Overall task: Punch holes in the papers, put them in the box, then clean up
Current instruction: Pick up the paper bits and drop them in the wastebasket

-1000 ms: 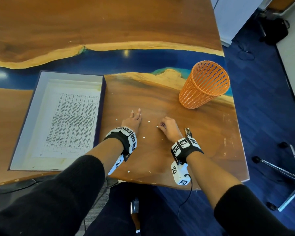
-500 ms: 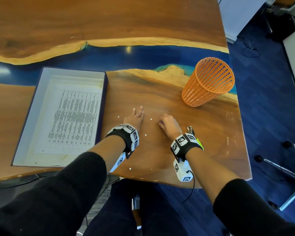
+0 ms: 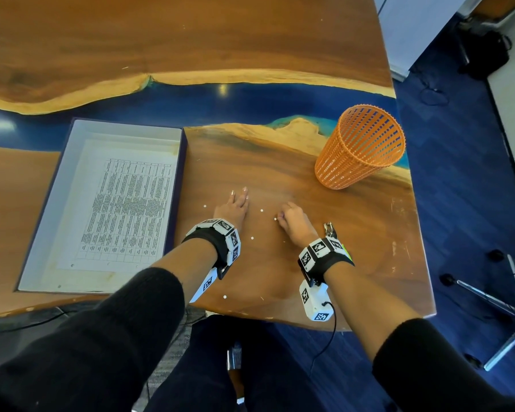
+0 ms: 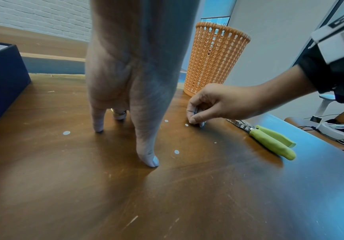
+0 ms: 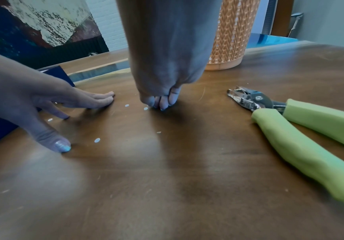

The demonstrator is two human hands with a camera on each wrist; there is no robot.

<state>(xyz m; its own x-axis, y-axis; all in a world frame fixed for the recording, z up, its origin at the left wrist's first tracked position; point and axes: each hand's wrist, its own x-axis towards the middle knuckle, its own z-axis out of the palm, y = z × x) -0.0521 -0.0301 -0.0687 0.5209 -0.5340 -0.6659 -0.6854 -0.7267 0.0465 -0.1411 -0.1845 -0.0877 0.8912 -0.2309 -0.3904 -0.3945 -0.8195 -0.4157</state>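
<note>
Dots lie scattered around both hands; papers already in box, so I'm on cleanup. Little has moved since a second ago: right hand still pinched at a dot, possibly holding some. Left hand flat, empty. Punch beside right wrist.

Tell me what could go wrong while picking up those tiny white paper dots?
1. The paper dots lie scattered on the table; one sits near the front edge and could be brushed to the floor.
2. The right hand bunches its fingertips beside a flat dot; it may slip free.
3. The orange basket has open slots, so dots dropped in might fall through.
</note>
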